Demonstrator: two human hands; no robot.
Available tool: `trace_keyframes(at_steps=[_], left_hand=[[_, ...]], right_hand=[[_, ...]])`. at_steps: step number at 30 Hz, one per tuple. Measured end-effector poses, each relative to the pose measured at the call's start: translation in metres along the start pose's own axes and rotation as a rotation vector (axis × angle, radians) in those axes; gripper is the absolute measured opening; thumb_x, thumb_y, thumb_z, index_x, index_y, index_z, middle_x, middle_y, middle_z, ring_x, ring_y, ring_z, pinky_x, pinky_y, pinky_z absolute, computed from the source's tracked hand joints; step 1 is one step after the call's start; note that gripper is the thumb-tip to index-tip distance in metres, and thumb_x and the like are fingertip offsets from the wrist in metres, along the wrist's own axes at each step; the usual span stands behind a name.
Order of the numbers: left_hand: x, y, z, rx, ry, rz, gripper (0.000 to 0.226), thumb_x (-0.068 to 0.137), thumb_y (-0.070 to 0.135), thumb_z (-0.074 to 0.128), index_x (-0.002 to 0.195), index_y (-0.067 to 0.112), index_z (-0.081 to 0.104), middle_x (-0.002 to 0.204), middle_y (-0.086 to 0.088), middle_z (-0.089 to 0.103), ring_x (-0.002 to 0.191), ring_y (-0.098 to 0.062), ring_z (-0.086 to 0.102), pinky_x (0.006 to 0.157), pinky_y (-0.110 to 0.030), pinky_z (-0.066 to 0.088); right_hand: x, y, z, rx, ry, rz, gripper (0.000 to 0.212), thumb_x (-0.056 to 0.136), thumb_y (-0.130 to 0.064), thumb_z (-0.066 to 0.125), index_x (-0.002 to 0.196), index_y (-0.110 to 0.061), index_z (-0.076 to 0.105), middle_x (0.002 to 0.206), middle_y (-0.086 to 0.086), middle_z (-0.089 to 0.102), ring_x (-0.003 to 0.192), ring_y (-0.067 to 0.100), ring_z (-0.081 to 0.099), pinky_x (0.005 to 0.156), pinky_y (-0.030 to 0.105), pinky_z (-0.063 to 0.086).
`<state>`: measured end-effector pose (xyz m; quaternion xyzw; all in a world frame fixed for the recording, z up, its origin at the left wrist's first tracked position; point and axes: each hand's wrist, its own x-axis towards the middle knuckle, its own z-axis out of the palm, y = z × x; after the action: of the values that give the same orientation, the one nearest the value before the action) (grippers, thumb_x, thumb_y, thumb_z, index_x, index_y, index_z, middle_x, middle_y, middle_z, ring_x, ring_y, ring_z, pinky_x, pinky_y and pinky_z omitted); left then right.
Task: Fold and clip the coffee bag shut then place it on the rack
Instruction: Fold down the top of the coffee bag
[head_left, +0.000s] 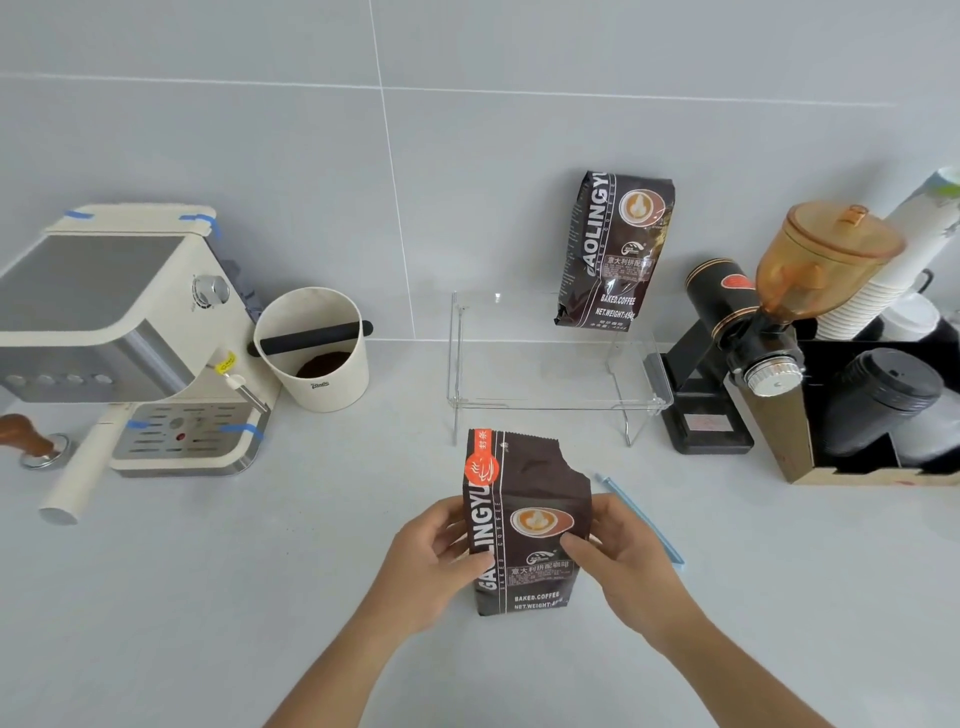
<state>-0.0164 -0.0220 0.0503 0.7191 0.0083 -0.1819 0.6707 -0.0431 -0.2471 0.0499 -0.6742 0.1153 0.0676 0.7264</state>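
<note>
Hands: left hand (436, 551) and right hand (618, 551) grip the bag (524, 525) from either side, thumbs on its printed front, fingers curled behind.
Bag: stands upright on the worktop (260, 597) in front of the person — top torn open, ragged along the right edge, not yet folded.
Clip: a long pale-blue clip (641, 519) lies on the worktop just right of the bag, partly hidden behind the right hand, untouched.
Rack: a clear rack (556, 364) stands beyond the bag, against the wall; a second, sealed bag (615, 249) already stands on its right part, the left part bare.
Surroundings: espresso machine (130, 332) and knock box (311, 348) at left, grinder (748, 332) and a cup organiser (878, 400) at right.
Progress: early, by the look of it — the bag is in hand, nothing more.
Left to do: fold the torn top down, slide the clip across the fold, then set the bag on the rack.
</note>
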Motion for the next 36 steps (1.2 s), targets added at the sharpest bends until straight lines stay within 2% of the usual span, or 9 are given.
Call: trace_keyframes(at_steps=[4, 10, 13, 17, 20, 24, 27, 32, 36], left_hand=[[-0.003, 0.015, 0.001, 0.212, -0.029, 0.086, 0.045, 0.08, 0.01, 0.072, 0.112, 0.04, 0.059, 0.115, 0.027, 0.069, 0.114, 0.004, 0.061, 0.099, -0.016, 0.041], [-0.006, 0.055, 0.002, 0.136, -0.071, 0.161, 0.025, 0.081, 0.021, 0.069, 0.105, 0.03, 0.068, 0.107, 0.016, 0.075, 0.105, -0.001, 0.067, 0.091, -0.018, 0.05], [-0.007, 0.071, 0.005, 0.023, -0.02, 0.185, 0.012, 0.09, 0.019, 0.062, 0.096, 0.013, 0.071, 0.093, 0.006, 0.076, 0.087, -0.003, 0.068, 0.081, -0.015, 0.049], [-0.007, 0.084, 0.009, -0.051, 0.098, 0.19, 0.024, 0.096, 0.014, 0.053, 0.085, 0.001, 0.07, 0.074, 0.002, 0.073, 0.068, 0.0, 0.064, 0.065, -0.007, 0.046], [-0.006, 0.085, 0.01, -0.026, 0.146, 0.172, 0.03, 0.096, 0.012, 0.054, 0.068, 0.004, 0.064, 0.057, 0.01, 0.064, 0.054, 0.004, 0.054, 0.055, -0.005, 0.04], [-0.007, 0.088, 0.007, 0.05, 0.162, 0.184, 0.037, 0.095, 0.011, 0.056, 0.058, 0.014, 0.061, 0.049, 0.013, 0.062, 0.049, 0.004, 0.052, 0.054, -0.006, 0.039], [-0.008, 0.096, 0.002, 0.036, 0.17, 0.197, 0.035, 0.094, 0.012, 0.057, 0.059, 0.011, 0.063, 0.053, 0.011, 0.065, 0.052, 0.003, 0.053, 0.055, -0.007, 0.04], [-0.006, 0.105, -0.003, 0.015, 0.16, 0.207, 0.03, 0.092, 0.015, 0.06, 0.072, -0.006, 0.067, 0.072, -0.02, 0.072, 0.064, -0.01, 0.06, 0.062, -0.012, 0.045], [-0.007, 0.103, -0.005, 0.039, 0.171, 0.16, 0.028, 0.091, 0.017, 0.063, 0.07, -0.001, 0.071, 0.077, -0.02, 0.075, 0.066, -0.011, 0.06, 0.065, -0.015, 0.045]], right_hand=[[-0.003, -0.012, -0.002, -0.068, -0.029, -0.046, 0.041, 0.073, -0.006, 0.075, 0.109, -0.024, 0.064, 0.11, 0.004, 0.074, 0.105, 0.023, 0.067, 0.093, 0.044, 0.051], [-0.01, -0.048, 0.01, -0.089, -0.082, -0.104, 0.043, 0.067, -0.035, 0.08, 0.107, -0.023, 0.072, 0.109, 0.006, 0.075, 0.106, 0.025, 0.069, 0.094, 0.043, 0.052], [-0.012, -0.064, 0.016, -0.085, -0.053, -0.124, 0.015, 0.085, -0.018, 0.07, 0.098, -0.015, 0.075, 0.098, 0.015, 0.077, 0.09, 0.023, 0.073, 0.081, 0.032, 0.059], [-0.01, -0.077, 0.024, -0.14, 0.031, -0.097, 0.014, 0.09, -0.01, 0.062, 0.084, -0.013, 0.074, 0.089, 0.02, 0.076, 0.077, 0.024, 0.068, 0.077, 0.042, 0.055], [-0.009, -0.079, 0.026, -0.209, 0.06, -0.094, 0.016, 0.089, -0.014, 0.064, 0.076, -0.016, 0.072, 0.082, 0.022, 0.072, 0.07, 0.019, 0.06, 0.07, 0.037, 0.049], [-0.011, -0.085, 0.028, -0.224, 0.08, -0.095, 0.023, 0.089, -0.011, 0.064, 0.067, -0.016, 0.07, 0.065, 0.003, 0.067, 0.056, 0.01, 0.054, 0.055, 0.019, 0.043], [-0.012, -0.095, 0.03, -0.125, 0.067, -0.082, 0.021, 0.09, -0.003, 0.061, 0.07, -0.007, 0.067, 0.058, -0.001, 0.063, 0.038, -0.001, 0.047, 0.04, 0.007, 0.035], [-0.011, -0.102, 0.034, -0.101, 0.039, -0.111, 0.017, 0.089, -0.006, 0.063, 0.073, -0.006, 0.069, 0.073, 0.01, 0.067, 0.066, 0.016, 0.054, 0.056, 0.017, 0.043], [-0.01, -0.1, 0.034, -0.133, 0.061, -0.074, 0.017, 0.089, -0.008, 0.063, 0.074, -0.005, 0.069, 0.072, 0.012, 0.065, 0.053, 0.01, 0.048, 0.048, 0.014, 0.035]])
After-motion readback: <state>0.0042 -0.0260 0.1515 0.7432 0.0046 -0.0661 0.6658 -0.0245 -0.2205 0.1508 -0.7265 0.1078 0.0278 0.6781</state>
